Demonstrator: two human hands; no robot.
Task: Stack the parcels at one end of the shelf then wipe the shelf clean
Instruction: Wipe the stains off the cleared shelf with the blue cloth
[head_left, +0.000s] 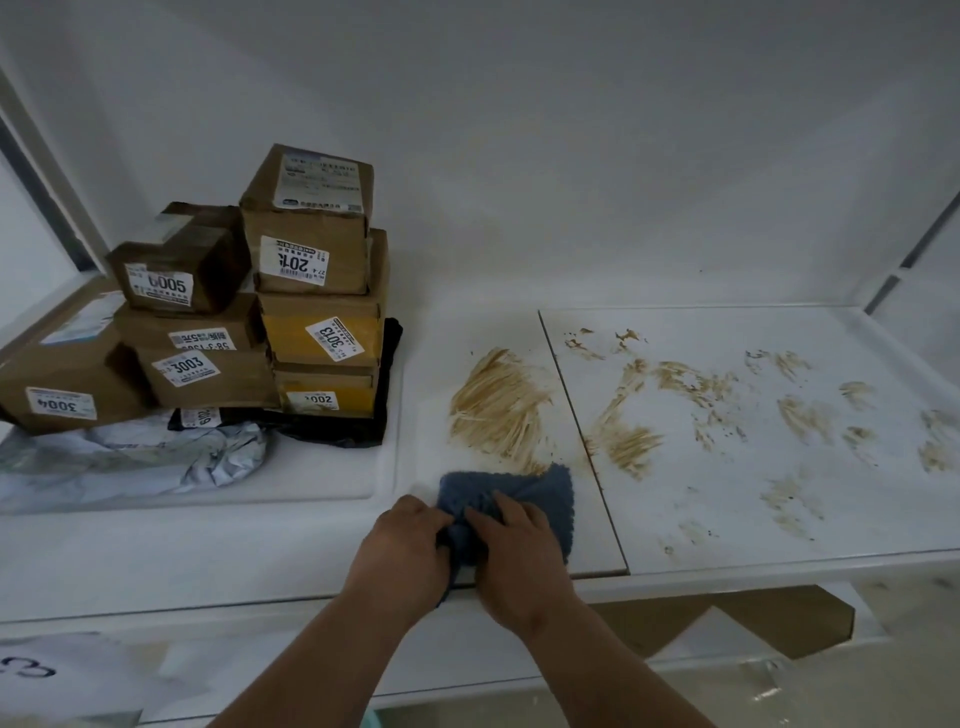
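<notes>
Several brown cardboard parcels (311, 249) with numbered labels stand stacked at the left end of the white shelf (727, 519), on top of grey (130, 457) and black (363, 431) mailer bags. A blue cloth (540, 499) lies bunched near the shelf's front edge, just below a brown smear (493, 410). My left hand (405, 545) grips the cloth's left part. My right hand (514, 551) pinches the cloth's middle with curled fingers. More brown streaks (727, 410) spread over the shelf's right half.
A seam (582, 441) runs front to back between two shelf panels. The white back wall (571, 182) closes the shelf behind. Below the front edge lie a lower shelf with a brown cardboard piece (727, 618) and white packages (62, 670).
</notes>
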